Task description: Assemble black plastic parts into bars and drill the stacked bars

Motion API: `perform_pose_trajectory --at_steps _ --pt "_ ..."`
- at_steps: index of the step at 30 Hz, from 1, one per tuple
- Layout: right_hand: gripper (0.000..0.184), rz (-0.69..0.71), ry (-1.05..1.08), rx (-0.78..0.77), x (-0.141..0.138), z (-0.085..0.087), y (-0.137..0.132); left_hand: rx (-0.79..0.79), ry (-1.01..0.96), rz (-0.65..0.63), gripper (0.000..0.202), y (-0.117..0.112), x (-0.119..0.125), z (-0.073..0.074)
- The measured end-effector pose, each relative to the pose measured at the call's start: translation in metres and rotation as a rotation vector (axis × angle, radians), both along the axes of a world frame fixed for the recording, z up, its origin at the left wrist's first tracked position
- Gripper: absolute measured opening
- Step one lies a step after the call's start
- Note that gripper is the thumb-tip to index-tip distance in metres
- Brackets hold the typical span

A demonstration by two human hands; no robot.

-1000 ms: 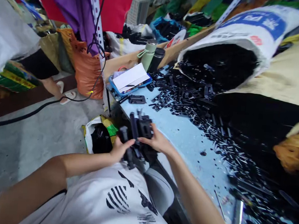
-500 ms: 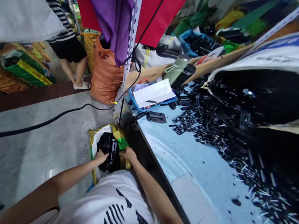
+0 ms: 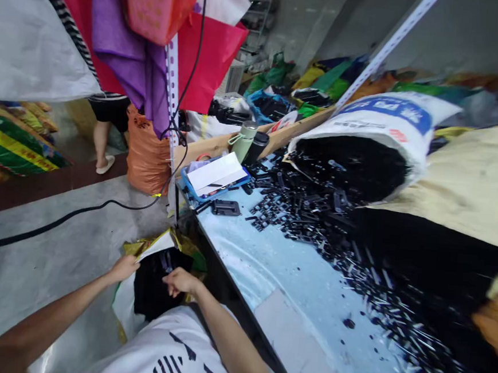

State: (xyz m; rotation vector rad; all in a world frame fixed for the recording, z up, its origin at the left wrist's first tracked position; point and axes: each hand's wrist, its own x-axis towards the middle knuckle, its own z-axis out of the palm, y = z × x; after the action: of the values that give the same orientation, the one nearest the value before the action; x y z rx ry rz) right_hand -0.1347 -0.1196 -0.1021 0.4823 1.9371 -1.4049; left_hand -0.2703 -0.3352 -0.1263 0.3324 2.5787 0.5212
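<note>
A sack (image 3: 125,303) with black plastic parts (image 3: 155,285) in it stands on the floor beside the table's near left edge. My left hand (image 3: 124,267) grips the sack's rim on its left side and holds it apart. Over the sack's mouth my right hand (image 3: 180,281) hovers with its fingers curled; whether anything is in them I cannot make out. The black parts fill the sack's opening below both hands.
A light blue table (image 3: 268,268) carries a heap of small black parts (image 3: 316,209) spilling from a big white sack (image 3: 365,138). A blue tray with papers (image 3: 215,178), two bottles (image 3: 250,140) and an upright post (image 3: 172,117) stand at its far end. A person's legs (image 3: 101,140) show beyond.
A second ago both hands held a bundle of black parts at the table's edge. They carried it down into the floor sack; now the left hand holds the sack's rim.
</note>
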Motion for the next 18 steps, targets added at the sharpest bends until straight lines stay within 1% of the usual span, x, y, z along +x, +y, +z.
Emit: perform_pose_trajectory --at_steps 2,4,5,6,7,8,9,10,11,12,13,14,15,16,17,18 --pt "0.039 0.042 0.066 -0.006 0.008 0.010 -0.008 -0.025 0.001 -0.060 0.024 -0.006 0.003 0.011" --pt "0.037 0.017 0.154 0.033 0.022 0.025 -0.002 -0.069 0.044 -0.097 0.019 0.001 0.003 0.023" --pt "0.035 -0.002 0.206 0.038 0.030 0.037 0.009 -0.068 0.115 -0.121 0.019 0.012 0.004 0.031" --pt "0.031 -0.023 0.270 0.022 0.038 0.054 0.024 -0.034 0.214 -0.168 0.024 0.028 0.005 0.039" --pt "0.027 -0.048 0.341 -0.007 0.046 0.074 0.047 0.037 0.331 -0.237 0.031 0.049 0.009 0.047" --pt "0.027 -0.071 0.431 -0.055 0.053 0.099 0.076 0.142 0.450 -0.328 0.037 0.073 0.016 0.056" --pt "0.033 -0.152 0.537 -0.076 0.060 0.126 0.111 0.270 0.551 -0.433 0.040 0.100 0.026 0.065" --pt "0.047 -0.257 0.617 -0.057 0.068 0.156 0.153 0.403 0.623 -0.544 0.042 0.127 0.038 0.074" --pt "0.059 -0.451 0.687 0.009 0.078 0.186 0.200 0.522 0.664 -0.649 0.042 0.154 0.052 0.081" --pt "0.065 -0.682 0.718 0.089 0.091 0.215 0.249 0.621 0.691 -0.741 0.042 0.179 0.068 0.087" --pt "0.062 -0.946 0.696 0.170 0.107 0.241 0.296 0.695 0.709 -0.821 0.043 0.203 0.083 0.092" --pt "0.057 -1.225 0.626 0.253 0.125 0.263 0.340 0.747 0.718 -0.888 0.043 0.223 0.097 0.095" --pt "0.054 -1.355 0.590 0.300 0.143 0.281 0.377 0.779 0.721 -0.936 0.044 0.241 0.109 0.098" --pt "0.052 -1.431 0.569 0.330 0.162 0.293 0.407 0.789 0.717 -0.969 0.045 0.257 0.119 0.099" --pt "0.052 -1.495 0.553 0.362 0.178 0.302 0.429 0.782 0.708 -0.992 0.045 0.270 0.127 0.099" --pt "0.052 -1.513 0.554 0.384 0.193 0.305 0.444 0.767 0.698 -1.006 0.046 0.281 0.133 0.099"
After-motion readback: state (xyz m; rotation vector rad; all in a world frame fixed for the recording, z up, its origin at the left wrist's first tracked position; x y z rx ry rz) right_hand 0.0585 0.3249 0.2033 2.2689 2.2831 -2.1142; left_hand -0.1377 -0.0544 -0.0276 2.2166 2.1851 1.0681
